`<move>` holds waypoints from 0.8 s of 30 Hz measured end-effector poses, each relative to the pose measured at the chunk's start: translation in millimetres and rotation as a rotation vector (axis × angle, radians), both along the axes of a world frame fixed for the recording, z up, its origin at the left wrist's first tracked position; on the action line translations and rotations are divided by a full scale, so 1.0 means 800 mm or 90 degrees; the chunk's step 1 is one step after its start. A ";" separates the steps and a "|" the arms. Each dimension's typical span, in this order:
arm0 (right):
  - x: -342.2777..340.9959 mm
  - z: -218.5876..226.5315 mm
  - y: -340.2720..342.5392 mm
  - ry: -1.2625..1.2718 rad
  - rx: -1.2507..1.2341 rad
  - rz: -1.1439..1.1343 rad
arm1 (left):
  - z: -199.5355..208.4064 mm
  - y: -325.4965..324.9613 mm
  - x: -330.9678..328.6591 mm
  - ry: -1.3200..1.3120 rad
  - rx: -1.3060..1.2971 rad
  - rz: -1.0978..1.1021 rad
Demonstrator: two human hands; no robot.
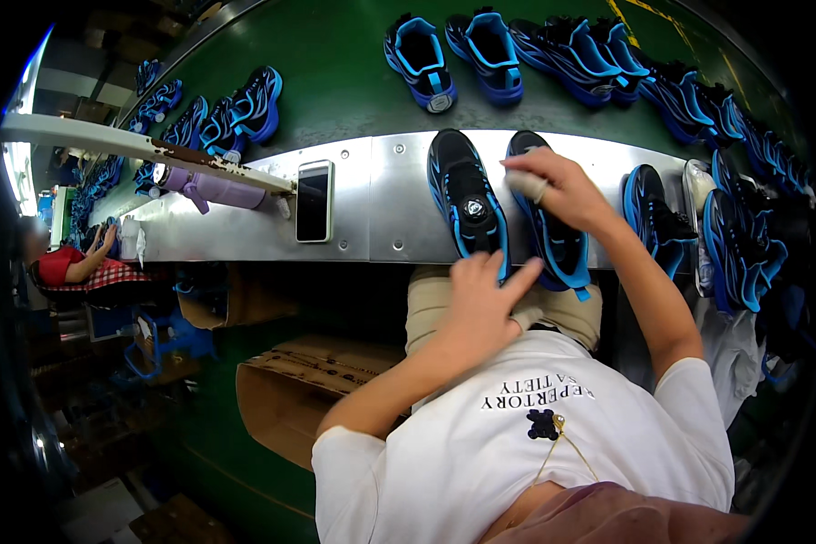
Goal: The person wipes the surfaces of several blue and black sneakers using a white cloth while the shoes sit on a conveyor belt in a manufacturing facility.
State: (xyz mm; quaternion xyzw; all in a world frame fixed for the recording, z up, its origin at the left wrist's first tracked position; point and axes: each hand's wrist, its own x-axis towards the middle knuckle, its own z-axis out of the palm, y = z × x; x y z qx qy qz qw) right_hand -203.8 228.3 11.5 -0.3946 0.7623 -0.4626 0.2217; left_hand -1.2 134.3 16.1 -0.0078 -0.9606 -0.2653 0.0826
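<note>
Two black-and-blue sneakers lie side by side on the metal ledge in front of me, toes pointing away. On the tongue of the left sneaker (455, 172) is a round dial. My left hand (488, 304), slightly blurred, is at that shoe's heel with its fingers spread; whether they touch the collar I cannot tell. Over the front of the right sneaker (567, 254) is my right hand (558, 186), covering its laces and part of the toe. Its fingers look apart, with nothing visible in them. Pale wraps cover a digit on each hand.
Beyond the ledge, a green conveyor belt (335, 100) carries several similar sneakers. More shoes (739, 245) stand at the right. A phone (315, 201), a purple bottle (213, 189) and a rusty white bar (145, 143) are at left. Cardboard boxes (281, 399) sit below; a co-worker (77, 263) is far left.
</note>
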 end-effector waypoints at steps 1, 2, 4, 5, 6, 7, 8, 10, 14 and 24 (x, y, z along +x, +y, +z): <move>-0.004 -0.001 0.003 -0.014 -0.045 -0.055 | -0.007 0.014 -0.004 -0.030 -0.024 -0.035; -0.008 0.004 0.009 -0.047 -0.035 -0.082 | -0.014 0.026 -0.020 0.009 -0.058 -0.029; -0.009 0.002 0.013 -0.070 -0.033 -0.081 | -0.032 0.050 -0.060 -0.065 -0.067 -0.048; -0.010 -0.002 0.014 -0.094 -0.026 -0.079 | -0.040 0.051 -0.074 -0.140 -0.073 -0.066; -0.014 -0.010 0.020 -0.064 -0.010 -0.060 | -0.044 0.046 -0.082 -0.087 -0.105 -0.097; -0.017 -0.007 0.026 -0.056 -0.013 -0.059 | -0.040 0.035 -0.086 -0.081 -0.074 -0.100; -0.018 -0.002 0.032 -0.067 0.001 -0.077 | -0.036 0.015 -0.084 -0.126 0.022 -0.092; -0.029 -0.003 0.046 -0.075 -0.007 -0.113 | -0.008 -0.048 -0.078 -0.161 0.142 -0.092; -0.066 -0.004 0.065 -0.141 -0.021 -0.120 | 0.072 -0.164 -0.087 -0.150 0.219 0.003; -0.145 -0.021 -0.013 0.053 0.029 -0.128 | 0.045 -0.380 -0.185 0.079 -0.255 0.169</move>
